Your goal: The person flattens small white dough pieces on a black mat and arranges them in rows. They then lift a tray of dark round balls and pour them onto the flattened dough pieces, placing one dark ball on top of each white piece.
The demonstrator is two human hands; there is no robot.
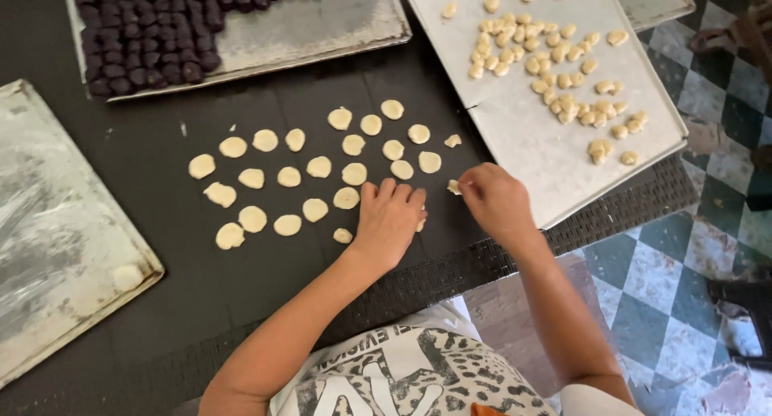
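i look down on a dark mat (145,247) spread on a floor of green and pale checked tiles (667,279); i place everything against this mat. on its left edge lies a big, worn metal tray (56,223), smeared pale, with one small lump near its lower right corner. at the mat's top edge sits a second tray (322,22), its left part packed with rows of small dark balls (149,30). at the mat's top right, partly overhanging onto the tiles, is a third tray (531,134) scattered with small folded pale dough pieces (563,70).

in the middle of the mat lie loose rows of flat, round, pale dough discs (319,167), set apart from each other.

my left hand (388,223) rests palm down on the mat at the lower right end of those discs, fingers spread and flat, holding nothing; a bit of dough shows at its right edge. my right hand (496,200) is just beside it, near the corner of the third tray, with thumb and fingertips pinched together on a small piece of dough (454,187). the two hands are near each other and not touching.

at the mat's bottom edge i see a patterned shirt (402,376).
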